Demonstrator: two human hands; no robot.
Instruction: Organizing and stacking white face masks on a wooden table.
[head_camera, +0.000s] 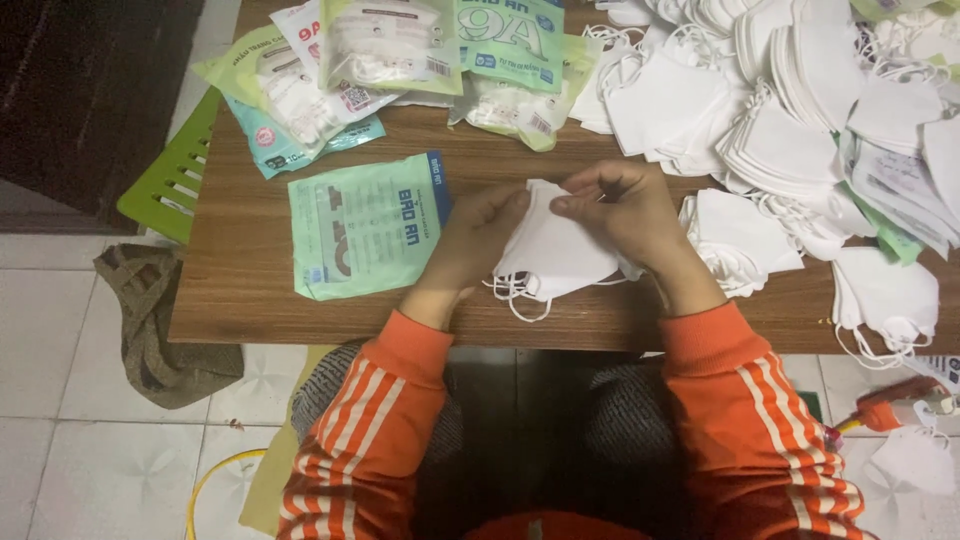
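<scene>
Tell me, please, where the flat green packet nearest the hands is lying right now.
In the head view, the flat green packet lies on the wooden table, just left of the left hand, below the heap of filled packets.

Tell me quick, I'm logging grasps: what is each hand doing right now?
Left hand: closed, pinching the top edge of the small stack of folded white fabric face masks.
Right hand: closed, pinching the same stack's top edge.

Green chair (170, 180) beside table (240, 280); brown cloth (150, 330) on floor
</scene>
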